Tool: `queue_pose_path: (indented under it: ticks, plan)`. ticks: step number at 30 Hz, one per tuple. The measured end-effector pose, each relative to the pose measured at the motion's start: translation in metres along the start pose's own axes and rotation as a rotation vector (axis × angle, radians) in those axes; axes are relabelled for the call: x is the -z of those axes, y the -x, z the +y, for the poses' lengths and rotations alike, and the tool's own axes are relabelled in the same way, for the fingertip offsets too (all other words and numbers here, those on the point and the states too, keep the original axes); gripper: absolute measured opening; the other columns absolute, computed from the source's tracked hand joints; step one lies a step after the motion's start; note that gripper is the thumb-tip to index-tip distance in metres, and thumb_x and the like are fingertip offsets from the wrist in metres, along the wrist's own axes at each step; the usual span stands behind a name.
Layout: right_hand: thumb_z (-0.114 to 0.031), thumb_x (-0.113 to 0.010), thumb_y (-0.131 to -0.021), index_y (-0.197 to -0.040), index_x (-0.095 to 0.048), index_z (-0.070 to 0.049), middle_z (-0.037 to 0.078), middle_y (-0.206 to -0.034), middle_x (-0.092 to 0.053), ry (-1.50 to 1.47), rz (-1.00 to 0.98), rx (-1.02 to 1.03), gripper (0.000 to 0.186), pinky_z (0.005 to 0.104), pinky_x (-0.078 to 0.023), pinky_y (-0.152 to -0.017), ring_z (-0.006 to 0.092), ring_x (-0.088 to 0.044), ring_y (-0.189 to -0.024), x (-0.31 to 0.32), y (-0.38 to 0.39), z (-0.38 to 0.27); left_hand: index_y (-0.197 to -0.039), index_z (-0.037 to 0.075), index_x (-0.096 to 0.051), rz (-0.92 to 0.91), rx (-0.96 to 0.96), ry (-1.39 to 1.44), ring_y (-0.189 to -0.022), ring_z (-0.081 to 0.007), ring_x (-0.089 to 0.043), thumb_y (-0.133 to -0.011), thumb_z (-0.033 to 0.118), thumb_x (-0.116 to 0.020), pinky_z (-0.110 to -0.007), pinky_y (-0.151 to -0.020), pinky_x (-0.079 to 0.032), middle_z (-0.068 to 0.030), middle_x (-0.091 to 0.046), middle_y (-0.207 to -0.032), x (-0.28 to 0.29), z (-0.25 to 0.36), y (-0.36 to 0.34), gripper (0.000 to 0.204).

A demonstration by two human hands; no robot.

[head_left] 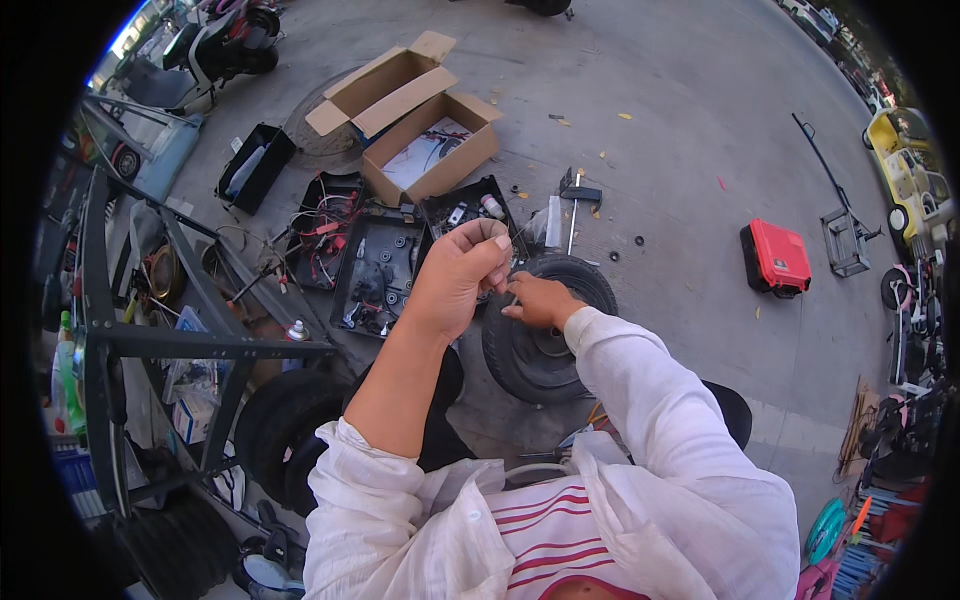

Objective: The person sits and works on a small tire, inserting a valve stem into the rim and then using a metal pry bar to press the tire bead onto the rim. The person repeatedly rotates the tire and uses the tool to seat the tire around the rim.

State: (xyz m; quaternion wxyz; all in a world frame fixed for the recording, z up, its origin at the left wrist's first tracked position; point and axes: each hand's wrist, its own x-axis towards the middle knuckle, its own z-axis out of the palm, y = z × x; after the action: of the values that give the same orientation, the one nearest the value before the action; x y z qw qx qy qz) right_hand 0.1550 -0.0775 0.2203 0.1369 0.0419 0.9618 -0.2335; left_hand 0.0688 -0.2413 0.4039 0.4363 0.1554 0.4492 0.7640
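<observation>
My left hand is raised over the near side of the open black tool case, its thumb and fingers pinched together. What lies in the pinch is too small to make out. Close beside its fingertips is my right hand, with fingers bent and drawn together. Whatever it grips is also too small to tell. Under my right hand a black tyre on a wheel lies on the ground in front of me. Left of it, the black plastic case holds small parts.
Open cardboard boxes stand beyond the case, near a black bin. A dark metal frame rises at my left, with another tyre below. Rightward on the concrete sit a red case and a metal stand.
</observation>
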Motion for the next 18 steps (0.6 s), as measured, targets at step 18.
queue_pose_path:
  ticks: [18]
  plan:
    - [-0.002, -0.065, -0.087, -0.096, -0.063, 0.001, 0.01, -0.081, -0.066, -0.541, 0.835, 0.034, 0.01, 0.0307, -0.051, -0.064, 0.0163, -0.066, -0.074, 0.12, 0.173, -0.068, -0.09, 0.008, -0.059, -0.065, 0.081, -0.115, -0.065, -0.0055, -0.052, -0.091, 0.015, -0.063, -0.021, -0.058, -0.042, 0.0036, -0.056, -0.075, -0.069, -0.062, 0.012, 0.008]
